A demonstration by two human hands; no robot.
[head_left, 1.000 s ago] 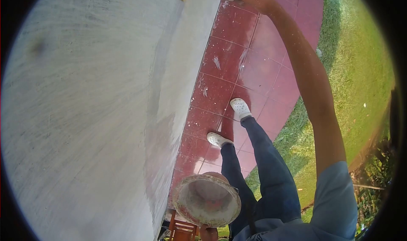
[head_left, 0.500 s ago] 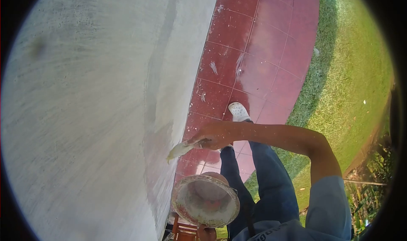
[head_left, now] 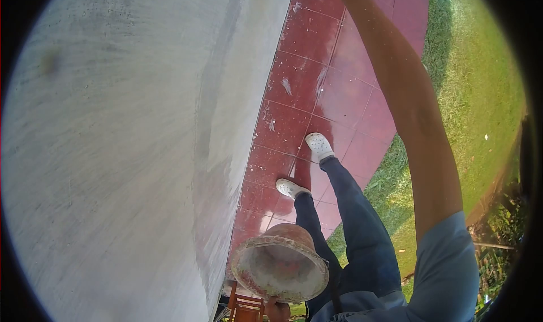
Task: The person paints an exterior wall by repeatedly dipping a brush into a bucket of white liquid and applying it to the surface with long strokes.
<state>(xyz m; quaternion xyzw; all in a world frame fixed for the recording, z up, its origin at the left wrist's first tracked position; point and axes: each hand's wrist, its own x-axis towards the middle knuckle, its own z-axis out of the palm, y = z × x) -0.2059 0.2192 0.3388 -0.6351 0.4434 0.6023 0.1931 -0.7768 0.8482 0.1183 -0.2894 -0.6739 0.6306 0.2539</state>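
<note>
The left hand has its fingers closed under a round, paint-crusted bucket (right fingers out of view), beside the rough grey wall.

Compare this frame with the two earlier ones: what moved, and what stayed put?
The right arm swung up from beside the bucket, where its hand held a brush to the wall half a second ago. That hand and the brush are now out of view past the top edge. The left hand stays under the bucket, which tipped only slightly.
</note>
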